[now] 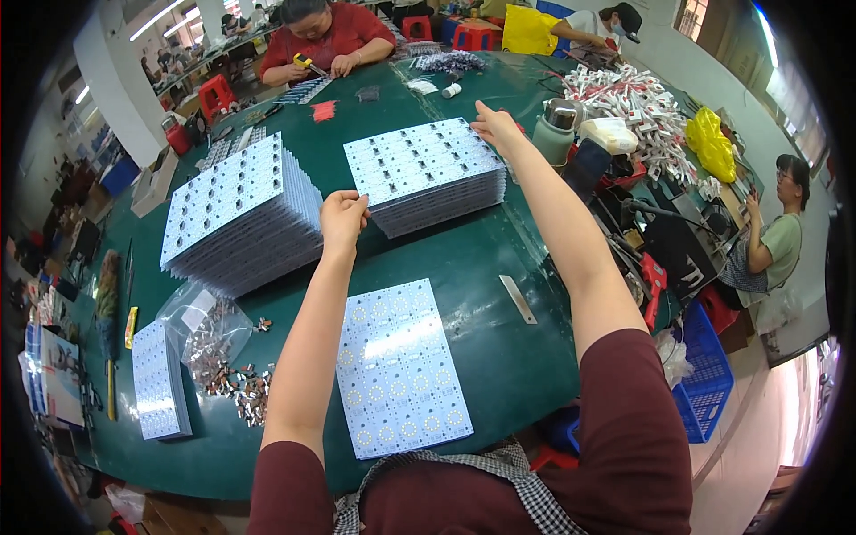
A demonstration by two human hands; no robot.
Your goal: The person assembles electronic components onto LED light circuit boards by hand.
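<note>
A tall stack of white circuit boards (424,160) with rows of small black parts on top stands in front of me. My left hand (345,218) is closed, fingers curled, at its near left corner, seemingly pinching the top board's edge. At the far right edge, my right hand (497,129) has its fingers stretched out and apart, touching or almost touching the board's rim. Left of it rises a second tall stack of boards (227,201). Nearer me lies a flat board panel (403,370) with yellow-ringed round patterns, between my forearms.
A metal strip (517,299) lies at the right. A plastic bag (209,321) spills small metal parts (250,392) beside a shorter board stack (160,382). A green flask (555,134) and a heap of white wired parts (633,111) stand far right. A co-worker (325,40) works opposite.
</note>
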